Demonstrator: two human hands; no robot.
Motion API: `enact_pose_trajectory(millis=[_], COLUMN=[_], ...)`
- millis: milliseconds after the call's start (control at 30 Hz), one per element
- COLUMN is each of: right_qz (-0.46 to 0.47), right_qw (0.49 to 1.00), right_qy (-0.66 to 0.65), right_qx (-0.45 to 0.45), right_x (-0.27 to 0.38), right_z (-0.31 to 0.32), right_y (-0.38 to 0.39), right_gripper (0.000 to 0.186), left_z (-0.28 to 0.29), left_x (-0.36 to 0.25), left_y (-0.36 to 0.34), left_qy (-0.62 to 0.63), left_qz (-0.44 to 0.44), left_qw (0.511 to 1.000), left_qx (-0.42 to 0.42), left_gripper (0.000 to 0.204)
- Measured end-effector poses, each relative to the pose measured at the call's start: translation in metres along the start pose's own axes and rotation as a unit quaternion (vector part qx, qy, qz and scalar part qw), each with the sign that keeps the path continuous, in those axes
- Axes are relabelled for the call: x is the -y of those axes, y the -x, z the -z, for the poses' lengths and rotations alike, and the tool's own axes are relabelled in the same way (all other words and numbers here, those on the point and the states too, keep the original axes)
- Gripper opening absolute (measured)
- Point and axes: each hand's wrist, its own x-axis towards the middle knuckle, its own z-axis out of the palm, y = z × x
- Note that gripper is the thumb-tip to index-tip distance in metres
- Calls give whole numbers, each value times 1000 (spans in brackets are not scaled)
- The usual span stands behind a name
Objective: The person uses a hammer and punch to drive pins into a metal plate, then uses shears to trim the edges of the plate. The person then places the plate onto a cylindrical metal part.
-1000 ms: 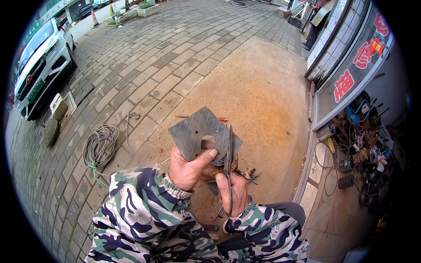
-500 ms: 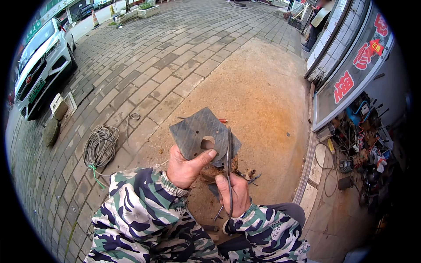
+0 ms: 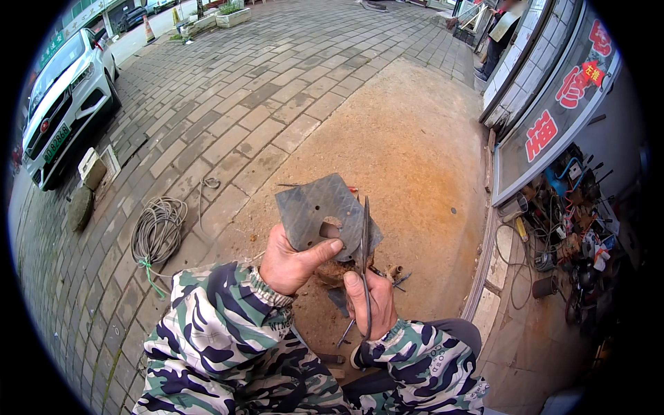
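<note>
Sheet: in front of the person, above both hands.
Left hand: under the sheet's left part.
Scissors: upright in the right hand, at the sheet's right edge.
Coiled cable: on the paving, left.
Car: far left.
Shopfront: right.

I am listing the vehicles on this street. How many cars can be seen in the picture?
2. A white car is parked at the left edge of the paving. A dark car shows partly at the top left, farther away. More may be hidden beyond the rim.
</note>
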Motion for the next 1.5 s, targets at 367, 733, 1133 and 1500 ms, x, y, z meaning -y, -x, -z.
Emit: enact_pose_trajectory(millis=[367,733,1133,1500], right_qz=[0,-17,-12,6], right_qw=[1000,1000,1000,1000], right_qy=[15,19,13,5], right_qx=[-7,-10,-4,-13], right_x=[-1,-5,-10,0], right_z=[-3,-1,-13,-15], right_y=[1,4,4,7], right_gripper=[49,48,43,40], left_z=[3,3,4,-6], left_x=[-5,-6,-15,-2], left_y=[0,-3,1,0], left_qy=[16,8,7,-2], left_qz=[5,12,-3,3], left_qw=[1000,1000,1000,996], left_qx=[-2,-9,-22,-87], left_gripper=[24,26,25,18])
